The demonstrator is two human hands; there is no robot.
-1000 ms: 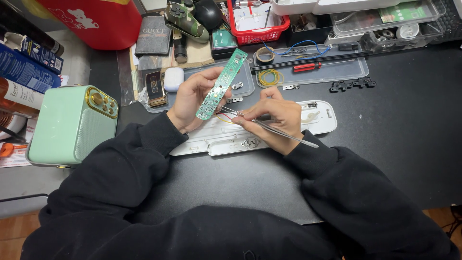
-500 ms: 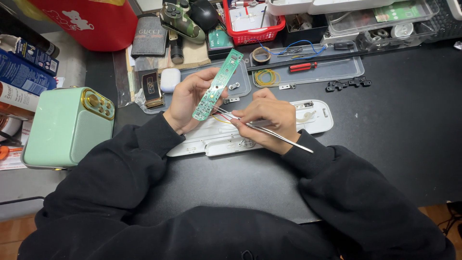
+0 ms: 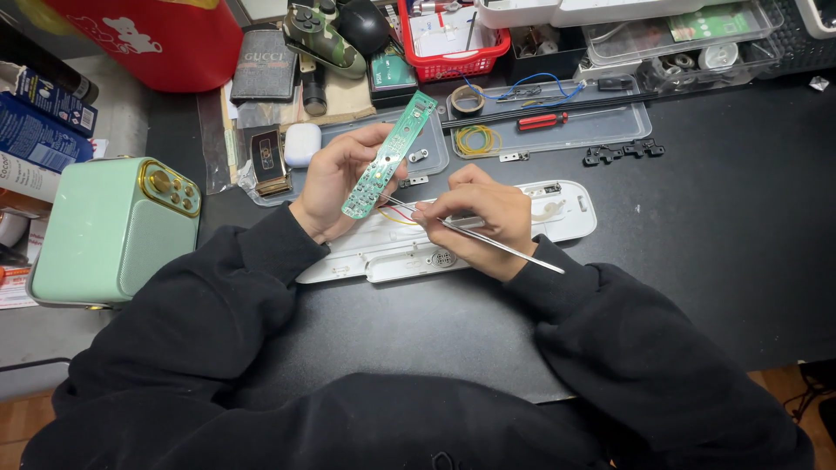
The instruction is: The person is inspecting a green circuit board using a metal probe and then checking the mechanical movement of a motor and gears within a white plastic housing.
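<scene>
My left hand holds a long narrow green circuit board, tilted up and away from me. My right hand grips thin metal tweezers whose tip points at the lower end of the board. Thin red and yellow wires run from the board down to a white plastic casing that lies open on the black desk under both hands. A second white casing half lies beside it, partly hidden by my hands.
A mint-green box with gold buttons stands at the left. Clear trays behind hold a red screwdriver, rubber bands, tape and screws. A red basket, a game controller, a mouse and small black parts lie at the back.
The tweezers' tip has moved closer to the lower end of the board. My view has shifted slightly; the hands stay in place.
</scene>
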